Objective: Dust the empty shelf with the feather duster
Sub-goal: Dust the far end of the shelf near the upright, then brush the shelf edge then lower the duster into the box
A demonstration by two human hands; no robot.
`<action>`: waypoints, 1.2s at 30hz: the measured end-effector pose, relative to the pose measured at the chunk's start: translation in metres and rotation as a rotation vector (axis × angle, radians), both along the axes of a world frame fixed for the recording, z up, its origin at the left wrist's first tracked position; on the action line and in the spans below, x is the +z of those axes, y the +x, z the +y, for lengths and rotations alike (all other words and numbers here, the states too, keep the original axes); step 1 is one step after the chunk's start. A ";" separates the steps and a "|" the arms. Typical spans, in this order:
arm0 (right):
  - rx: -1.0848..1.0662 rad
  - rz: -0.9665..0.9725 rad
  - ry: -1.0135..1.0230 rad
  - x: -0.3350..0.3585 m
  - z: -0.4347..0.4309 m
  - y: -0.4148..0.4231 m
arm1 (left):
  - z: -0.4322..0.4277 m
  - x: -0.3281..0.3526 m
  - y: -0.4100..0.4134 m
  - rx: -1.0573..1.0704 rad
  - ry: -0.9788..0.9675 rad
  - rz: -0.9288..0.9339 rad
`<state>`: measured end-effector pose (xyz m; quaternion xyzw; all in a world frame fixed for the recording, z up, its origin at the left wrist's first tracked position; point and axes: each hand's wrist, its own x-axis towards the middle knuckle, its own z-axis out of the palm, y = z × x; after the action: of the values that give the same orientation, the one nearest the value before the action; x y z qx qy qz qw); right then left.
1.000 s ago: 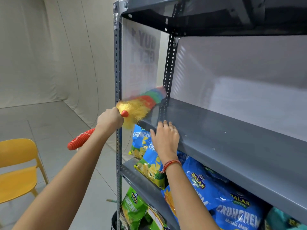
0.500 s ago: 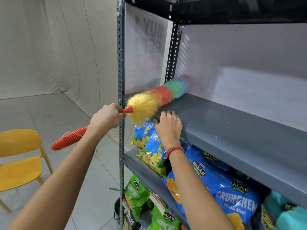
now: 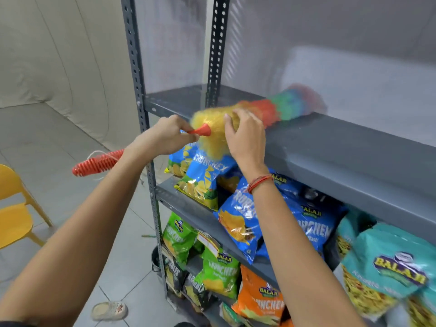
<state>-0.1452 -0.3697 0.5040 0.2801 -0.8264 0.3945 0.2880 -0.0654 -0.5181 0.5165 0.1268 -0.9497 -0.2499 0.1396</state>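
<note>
Grey steel — the empty shelf (image 3: pixel 330 147) carries the feather duster (image 3: pixel 264 112), whose rainbow head lies blurred along it, reaching toward the back panel. The left hand (image 3: pixel 165 135) is clenched around the red handle just behind the cone, the ribbed end sticking out past the wrist. The right hand (image 3: pixel 245 138) rests loosely open on the shelf's front edge, touching the yellow feathers. Blue snack bags (image 3: pixel 247 220) fill the shelf below — a yellow chair (image 3: pixel 14 215) stands at left.

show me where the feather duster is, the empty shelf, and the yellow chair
feather duster (image 3: pixel 264 112): head view, on its orange feathers.
empty shelf (image 3: pixel 342 147): head view, on its bare grey top.
yellow chair (image 3: pixel 13 220): head view, on its seat.
</note>
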 end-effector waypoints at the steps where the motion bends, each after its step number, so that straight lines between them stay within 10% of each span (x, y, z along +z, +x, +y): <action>1: -0.014 0.004 -0.001 0.001 0.008 0.000 | 0.009 0.002 -0.003 -0.039 -0.012 0.004; 21: -0.731 -0.103 -0.172 -0.022 0.255 0.101 | 0.253 -0.024 -0.039 -1.248 0.254 -0.295; 36: -1.190 -1.013 -0.154 -0.276 0.345 0.175 | 0.406 -0.223 -0.003 -1.429 -0.498 -0.741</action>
<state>0.0294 -0.0242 0.2283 -0.4444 -0.8385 0.3100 0.0576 -0.0686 -0.1121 0.2937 -0.4655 -0.8133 -0.0035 -0.3491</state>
